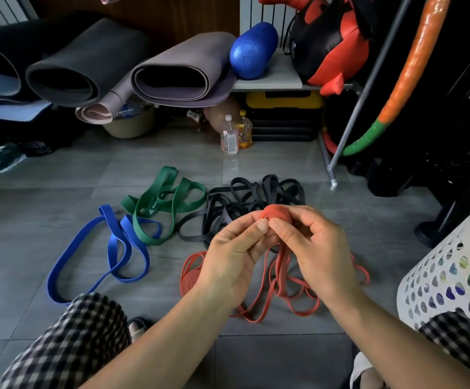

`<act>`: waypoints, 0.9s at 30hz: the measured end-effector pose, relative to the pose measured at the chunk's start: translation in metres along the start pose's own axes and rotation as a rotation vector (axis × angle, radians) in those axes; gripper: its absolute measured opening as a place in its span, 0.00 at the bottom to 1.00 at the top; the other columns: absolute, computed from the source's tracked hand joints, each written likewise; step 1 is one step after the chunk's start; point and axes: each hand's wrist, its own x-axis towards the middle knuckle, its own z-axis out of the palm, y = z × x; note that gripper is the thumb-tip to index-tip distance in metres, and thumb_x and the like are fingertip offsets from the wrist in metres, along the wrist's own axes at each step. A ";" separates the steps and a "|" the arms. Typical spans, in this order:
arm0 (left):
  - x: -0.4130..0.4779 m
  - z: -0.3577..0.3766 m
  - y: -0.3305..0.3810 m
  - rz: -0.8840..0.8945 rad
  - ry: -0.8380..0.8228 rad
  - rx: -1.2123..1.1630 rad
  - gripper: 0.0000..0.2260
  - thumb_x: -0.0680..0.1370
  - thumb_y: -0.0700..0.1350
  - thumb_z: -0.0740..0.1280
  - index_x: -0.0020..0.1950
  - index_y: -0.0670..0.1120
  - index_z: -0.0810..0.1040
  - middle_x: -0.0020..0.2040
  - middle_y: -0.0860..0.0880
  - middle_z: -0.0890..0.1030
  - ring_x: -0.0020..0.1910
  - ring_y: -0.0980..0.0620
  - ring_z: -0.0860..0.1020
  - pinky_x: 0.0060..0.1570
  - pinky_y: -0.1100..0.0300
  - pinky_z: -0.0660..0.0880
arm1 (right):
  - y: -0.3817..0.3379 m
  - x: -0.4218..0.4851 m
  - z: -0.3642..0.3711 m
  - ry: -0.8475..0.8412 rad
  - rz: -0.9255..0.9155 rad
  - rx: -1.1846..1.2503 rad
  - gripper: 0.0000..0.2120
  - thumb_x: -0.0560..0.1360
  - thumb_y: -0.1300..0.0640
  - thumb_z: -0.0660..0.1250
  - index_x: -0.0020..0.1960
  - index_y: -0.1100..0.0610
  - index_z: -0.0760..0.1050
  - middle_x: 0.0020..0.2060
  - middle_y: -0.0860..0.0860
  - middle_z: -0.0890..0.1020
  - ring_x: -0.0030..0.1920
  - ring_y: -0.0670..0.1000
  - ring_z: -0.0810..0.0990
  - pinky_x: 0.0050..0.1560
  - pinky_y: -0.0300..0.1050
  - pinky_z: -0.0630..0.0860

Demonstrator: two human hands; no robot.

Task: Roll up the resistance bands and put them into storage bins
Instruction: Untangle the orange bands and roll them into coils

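Both hands up over the floor (59, 175), pinching one small red roll (277, 211) between them. Left hand (235, 254) grips it from the left with thumb and fingertips, right hand (316, 248) closes on it from the right, thumb tips nearly touching at the front of the roll. The loose tail of that red band (280, 265) hangs down from the roll between the wrists and runs into the red loops (259, 307) spread on the tiles below. A flat red coil (190, 279) lies on the floor just left of the left wrist.

Other bands unrolled on the floor: blue band (68, 262) on the left, green band (155, 206) overlapping its upper end, dark grey pile (245, 200) just behind the hands, tangled.

White perforated bin (449, 270) at the right edge, near the right forearm; some coloured contents show through the holes, can't tell what they are.

Checked-fabric knees (68, 341) at bottom left and bottom right.

Background: rolled mats (172, 77) and blue foam roller (253, 50) on a low shelf, two bottles (229, 136) on the floor under it
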 end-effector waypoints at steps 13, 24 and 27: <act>0.004 -0.010 0.017 0.225 -0.014 0.886 0.11 0.70 0.28 0.68 0.44 0.43 0.79 0.35 0.49 0.79 0.31 0.60 0.77 0.37 0.69 0.76 | 0.002 0.012 -0.014 -0.236 -0.046 -0.370 0.08 0.70 0.55 0.70 0.49 0.53 0.81 0.34 0.39 0.78 0.39 0.40 0.78 0.40 0.29 0.72; -0.002 -0.010 0.007 0.046 -0.019 0.089 0.08 0.67 0.36 0.67 0.46 0.39 0.77 0.39 0.46 0.83 0.38 0.53 0.82 0.40 0.65 0.79 | 0.007 0.007 0.001 -0.161 0.212 0.275 0.09 0.61 0.49 0.69 0.42 0.48 0.80 0.40 0.45 0.85 0.45 0.43 0.82 0.51 0.40 0.77; -0.001 -0.012 0.015 -0.019 -0.037 0.234 0.08 0.70 0.32 0.66 0.47 0.39 0.76 0.39 0.45 0.82 0.36 0.53 0.81 0.38 0.65 0.78 | 0.009 0.011 -0.005 -0.223 0.147 0.047 0.08 0.66 0.50 0.69 0.45 0.46 0.79 0.41 0.46 0.84 0.45 0.44 0.82 0.50 0.41 0.77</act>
